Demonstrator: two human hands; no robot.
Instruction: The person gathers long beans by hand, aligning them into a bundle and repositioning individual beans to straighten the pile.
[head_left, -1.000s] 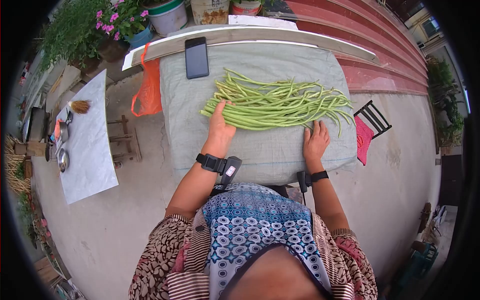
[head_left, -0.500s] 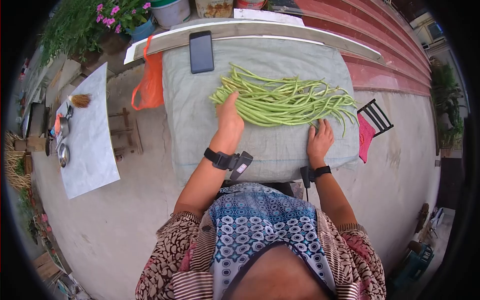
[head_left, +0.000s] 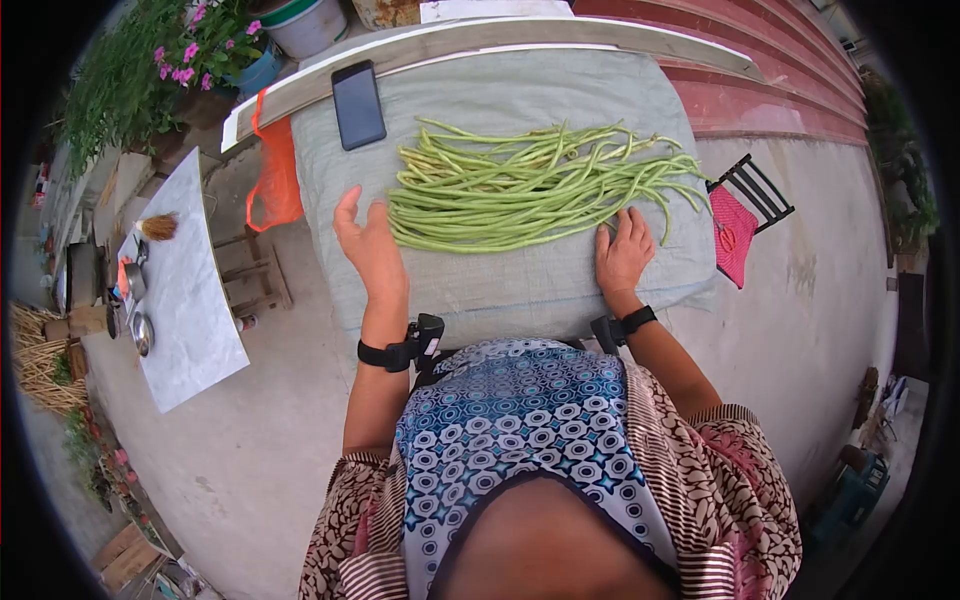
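Note:
Long green beans (head_left: 520,190) lie side by side in a loose bundle across the cloth-covered table (head_left: 480,290). Just off the bundle's left end, my left hand (head_left: 372,240) is open, thumb and fingers apart, with nothing in it. My right hand (head_left: 625,248) rests on the cloth at the lower right edge of the beans, fingers spread and fingertips at the lowest pods. A dark phone (head_left: 358,105) lies on the cloth up and to the left of the beans.
An orange plastic bag (head_left: 276,175) hangs at the table's left edge. Along the far edge runs a long pale board (head_left: 480,38). A black rack (head_left: 752,192) with pink cloth (head_left: 733,235) stands right. Farther left is a grey side table (head_left: 185,300) with metal bowls.
My left hand has let go of the beans' left end and moved left, opening. The bundle's left end now lies more evenly spread. My right hand stays at the lower right edge.

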